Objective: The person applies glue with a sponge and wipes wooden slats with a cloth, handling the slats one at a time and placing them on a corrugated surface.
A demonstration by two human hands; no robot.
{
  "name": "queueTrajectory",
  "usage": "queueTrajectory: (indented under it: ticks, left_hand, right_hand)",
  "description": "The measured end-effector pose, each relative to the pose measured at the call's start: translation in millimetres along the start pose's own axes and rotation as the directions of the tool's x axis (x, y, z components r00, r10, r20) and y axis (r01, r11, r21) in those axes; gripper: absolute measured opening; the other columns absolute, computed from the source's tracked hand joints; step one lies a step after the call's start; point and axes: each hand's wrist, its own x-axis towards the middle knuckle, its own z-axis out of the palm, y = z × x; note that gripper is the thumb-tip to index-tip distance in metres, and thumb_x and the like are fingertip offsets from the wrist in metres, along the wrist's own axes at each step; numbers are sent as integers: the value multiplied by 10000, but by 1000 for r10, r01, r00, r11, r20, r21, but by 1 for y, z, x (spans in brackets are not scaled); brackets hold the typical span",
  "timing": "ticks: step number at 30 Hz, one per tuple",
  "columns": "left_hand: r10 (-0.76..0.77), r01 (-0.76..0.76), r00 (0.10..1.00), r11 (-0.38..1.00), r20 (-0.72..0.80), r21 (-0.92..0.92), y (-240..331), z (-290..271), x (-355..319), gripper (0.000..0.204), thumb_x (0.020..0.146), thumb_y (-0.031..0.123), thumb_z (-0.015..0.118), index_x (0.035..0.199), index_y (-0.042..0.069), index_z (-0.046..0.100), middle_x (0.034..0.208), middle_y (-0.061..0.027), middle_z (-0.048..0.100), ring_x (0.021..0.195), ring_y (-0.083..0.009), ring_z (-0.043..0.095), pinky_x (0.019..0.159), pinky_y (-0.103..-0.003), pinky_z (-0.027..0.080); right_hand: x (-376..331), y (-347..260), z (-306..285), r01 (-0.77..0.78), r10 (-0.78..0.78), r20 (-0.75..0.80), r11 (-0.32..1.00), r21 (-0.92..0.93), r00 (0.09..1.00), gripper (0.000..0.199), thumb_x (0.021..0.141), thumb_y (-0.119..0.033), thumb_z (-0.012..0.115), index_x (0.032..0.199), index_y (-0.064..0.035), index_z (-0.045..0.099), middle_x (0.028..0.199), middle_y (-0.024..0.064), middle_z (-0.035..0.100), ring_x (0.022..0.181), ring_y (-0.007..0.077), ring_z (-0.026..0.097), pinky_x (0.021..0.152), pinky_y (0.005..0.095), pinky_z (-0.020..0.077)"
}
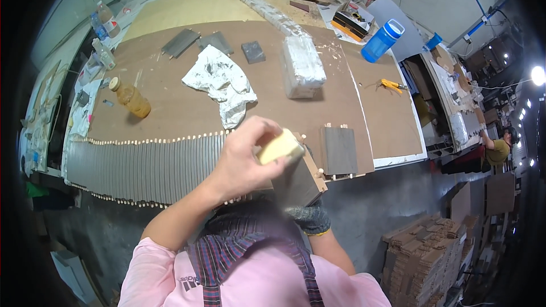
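My left hand [244,150] is bare and closed around a pale yellow sponge-like block [281,146], its fingers on top and the thumb below. Just under it is a dark grey wooden panel [297,185], tilted, with pale wood edges and light dowels at its ends. My right hand [310,219], in a dark grey knit glove, grips that panel by its lower edge; its fingers are partly hidden. To the left, a long row of grey panels [148,167] stands packed on edge, dowels poking out along both sides. Another grey doweled panel [339,150] lies flat near the table's front edge.
On the brown tabletop [165,82] are a crumpled white cloth [219,82], a plastic-wrapped block [304,68], a bottle of amber liquid [131,98], small grey pieces [253,52], a blue bottle [383,41] and a yellow cutter [392,85]. Stacked cardboard [424,261] stands right.
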Motion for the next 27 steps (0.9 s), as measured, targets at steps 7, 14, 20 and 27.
queueTrajectory:
  ticks: [7,14,20,27]
  left_hand:
    - [-319,328,938,943,-139,53,-10,-8,2,366,757,90,769,1061,-18,595,984,-132,640,885,-221,672,815,-329,554]
    - [-62,34,991,974,117,225,-10,-2,-45,442,699,90,754,1114,-6,635,994,-138,601,888,-254,619,798,-343,516]
    - [232,-270,941,953,245,137,20,25,-48,504,622,44,752,1116,47,647,947,-105,580,841,-285,586,717,-392,461]
    - [174,-248,943,935,284,253,9,15,-44,521,605,44,767,1114,65,656,978,-98,579,887,-283,579,789,-394,462]
  right_hand:
    - [5,-14,2,-93,54,190,975,201,980,656,977,-408,547,1485,-48,339,1382,135,497,1254,266,509,1058,394,436]
    - [27,-37,-1,279,-254,116,869,-408,960,625,972,-420,589,1467,-96,386,1374,119,516,1284,254,494,1059,440,442]
    - [41,-34,-2,-65,-198,296,722,689,934,407,1070,-324,383,1405,-98,432,1296,97,537,1220,197,511,1026,357,453]
    - [42,-29,-2,66,-143,147,898,435,979,530,1051,-474,368,1439,-117,419,1341,96,519,1226,252,506,1056,439,423]
